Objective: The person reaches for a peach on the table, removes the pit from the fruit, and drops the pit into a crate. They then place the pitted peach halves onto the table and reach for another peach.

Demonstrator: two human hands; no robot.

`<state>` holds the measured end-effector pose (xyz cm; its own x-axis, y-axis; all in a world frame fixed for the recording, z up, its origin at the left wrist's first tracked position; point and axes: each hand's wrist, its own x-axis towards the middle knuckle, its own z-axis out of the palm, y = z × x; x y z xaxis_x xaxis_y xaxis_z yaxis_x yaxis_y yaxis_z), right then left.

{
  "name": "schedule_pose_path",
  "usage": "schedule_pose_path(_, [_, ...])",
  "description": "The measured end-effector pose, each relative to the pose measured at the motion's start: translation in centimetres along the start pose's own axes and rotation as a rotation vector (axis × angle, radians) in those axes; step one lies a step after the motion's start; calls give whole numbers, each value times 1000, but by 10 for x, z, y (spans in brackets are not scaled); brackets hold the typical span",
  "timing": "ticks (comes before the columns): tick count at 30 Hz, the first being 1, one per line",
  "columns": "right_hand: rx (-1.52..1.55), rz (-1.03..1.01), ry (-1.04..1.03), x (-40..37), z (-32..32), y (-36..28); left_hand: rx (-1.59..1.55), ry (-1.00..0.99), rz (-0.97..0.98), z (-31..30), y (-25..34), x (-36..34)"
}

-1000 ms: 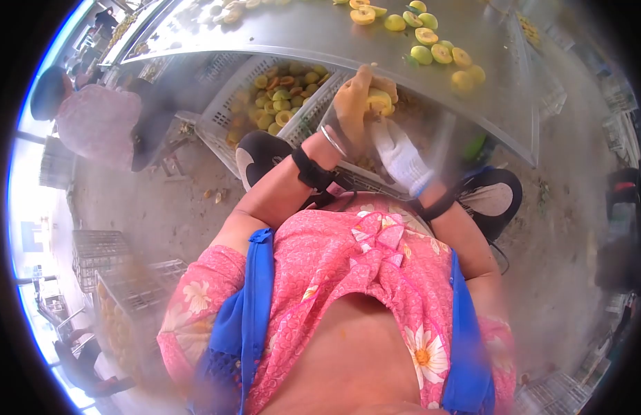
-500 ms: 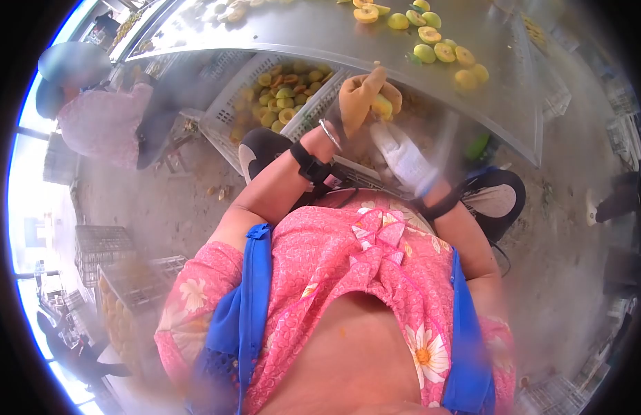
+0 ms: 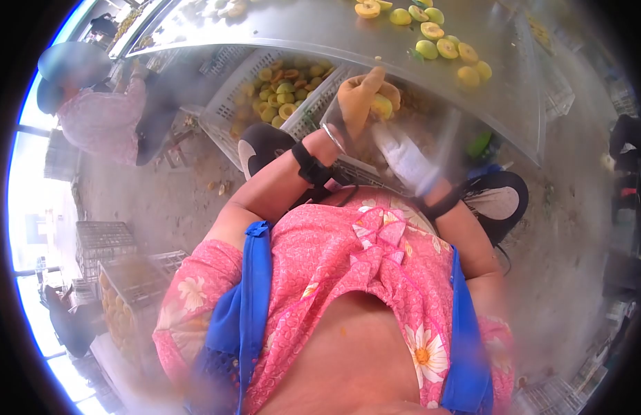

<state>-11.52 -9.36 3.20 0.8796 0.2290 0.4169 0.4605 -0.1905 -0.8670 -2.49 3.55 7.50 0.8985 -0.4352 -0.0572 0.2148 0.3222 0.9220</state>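
My left hand, in an orange-stained glove, is raised just below the edge of the metal table and closed around a yellow fruit. My right hand, in a white glove, reaches up from below, its fingertips touching the underside of the fruit. Blur hides whether it holds anything. Both wrists wear black straps, and the left also has a thin bangle.
Several halved yellow fruits lie on the table top. A white crate of fruit halves sits under the table. Another person in pink works at the left. Wire crates stand at lower left on the dirt floor.
My left hand with the fruit has shifted slightly up and left, and the fingers have turned around the fruit. The person at the left has leaned toward the table.
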Motion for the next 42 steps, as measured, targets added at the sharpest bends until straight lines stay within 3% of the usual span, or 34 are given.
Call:
schedule_pose_path(4, [551,705,-72,6,-8,-31,-259,18,-88,0,-3,-1])
schedule_pose_path(6, [-101,-16,106,12,6,18,-183,66,-25,3,-4,0])
schedule_pose_path(8, [-243,-234,115,16,11,13,14,130,111,4,-5,-1])
schedule_pose_path(11, [352,331,-52,5,-3,-28,-155,16,-94,0,2,-2])
schedule_pose_path(13, [810,900,-118,3,-15,-52,-215,-24,-96,1,0,-2])
schedule_pose_path(14, [726,900,-99,5,-14,-54,-248,-45,-99,1,0,-2])
schedule_pose_path(17, [259,486,9,10,6,-23,117,52,78,1,2,1])
schedule_pose_path(19, [412,448,-29,11,5,-22,14,45,58,0,6,2])
schedule_pose_path(21, [600,576,-89,12,1,-28,-37,21,65,-6,4,2])
schedule_pose_path(23, [802,871,-180,11,-13,-38,-42,9,95,-14,-6,5])
schedule_pose_path(24, [701,806,-146,11,-8,-33,-41,20,105,-15,-10,5])
schedule_pose_path(26, [-77,13,78,27,14,-6,-32,117,93,-11,1,0])
schedule_pose_path(29, [-164,28,42,25,9,-23,59,125,106,-12,7,-2])
schedule_pose_path(31, [458,755,-173,24,-6,-52,-97,41,-24,-11,13,-7])
schedule_pose_path(32, [737,858,-215,18,-10,-49,-175,-3,-88,-10,13,-8])
schedule_pose_path(34, [592,645,-135,15,5,-44,-127,-105,-57,-19,15,-10])
schedule_pose_path(36, [623,635,-123,11,7,-42,-91,-177,-38,-21,13,-9])
schedule_pose_path(38, [837,830,-185,11,2,-47,-62,-210,-30,-21,15,-9])
schedule_pose_path(42, [1059,904,-223,19,5,-49,-472,-124,-157,-18,15,-11])
